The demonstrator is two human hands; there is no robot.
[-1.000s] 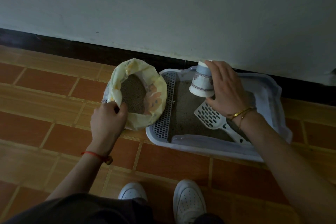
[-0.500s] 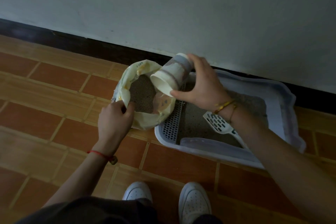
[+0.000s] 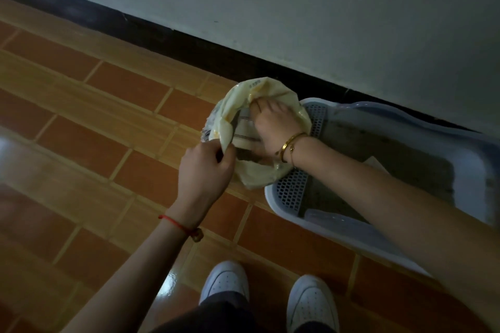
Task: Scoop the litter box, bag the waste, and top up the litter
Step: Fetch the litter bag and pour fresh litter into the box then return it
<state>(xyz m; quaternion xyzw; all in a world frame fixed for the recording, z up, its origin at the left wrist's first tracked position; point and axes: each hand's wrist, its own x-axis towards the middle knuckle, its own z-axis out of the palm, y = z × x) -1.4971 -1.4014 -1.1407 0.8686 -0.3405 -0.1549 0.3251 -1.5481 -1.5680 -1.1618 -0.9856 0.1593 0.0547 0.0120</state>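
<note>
A pale yellow litter bag (image 3: 273, 92) stands open on the floor, leaning against the left end of the light blue litter box (image 3: 465, 149). My left hand (image 3: 205, 170) pinches the bag's near rim. My right hand (image 3: 273, 127) is inside the bag's mouth, gripping a paper cup (image 3: 244, 131) that lies tilted down into the bag; only part of the cup shows. Grey litter covers the box floor (image 3: 422, 170). A white corner of the scoop (image 3: 376, 163) peeks out behind my right forearm; the rest is hidden.
The litter box sits along a dark baseboard (image 3: 162, 35) under a pale wall. Its left end has a perforated grate (image 3: 292, 192). Orange tiled floor (image 3: 94, 121) stretches to the left. My white shoes (image 3: 270, 295) stand close in front of the box.
My right hand carried the cup from over the litter box leftward and plunged it into the bag. My left hand kept hold of the bag's rim. The view tilted and shifted.
</note>
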